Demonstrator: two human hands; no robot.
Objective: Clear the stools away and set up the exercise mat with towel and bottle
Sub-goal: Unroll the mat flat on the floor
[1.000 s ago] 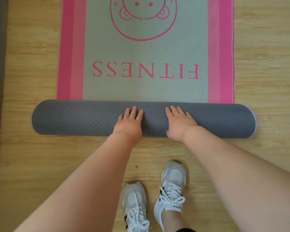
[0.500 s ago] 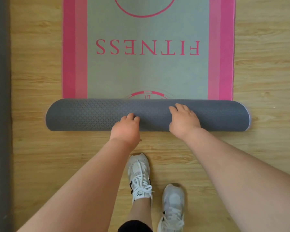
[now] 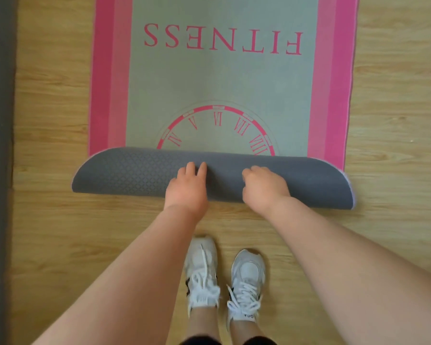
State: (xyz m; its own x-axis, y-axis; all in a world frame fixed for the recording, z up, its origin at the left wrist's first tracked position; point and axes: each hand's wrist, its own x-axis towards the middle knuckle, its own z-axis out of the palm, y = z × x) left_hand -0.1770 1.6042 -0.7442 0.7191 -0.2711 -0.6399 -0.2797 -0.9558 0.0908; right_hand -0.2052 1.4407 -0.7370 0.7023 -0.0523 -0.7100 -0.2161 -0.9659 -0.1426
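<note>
Crosswise, mat roll [image 3: 125, 173] long axis L-R; L hand [image 3: 186, 190] grip flat atop; R hand [image 3: 264, 188] grip curled on it

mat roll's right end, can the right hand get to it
Probably yes: the right hand is curled on the mat roll, and nothing lies on the grey stretch between it and the right end.

Matt mat [image 3: 219, 78] face, grey diamond-embossed rubbery underside, wood-grain floor [image 3: 393, 100], white mesh-and-lace sneakers [image 3: 246, 277]

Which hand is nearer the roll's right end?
Right. The right hand rests on the grey roll partway toward that end; the left hand rests just left of its middle.
</note>
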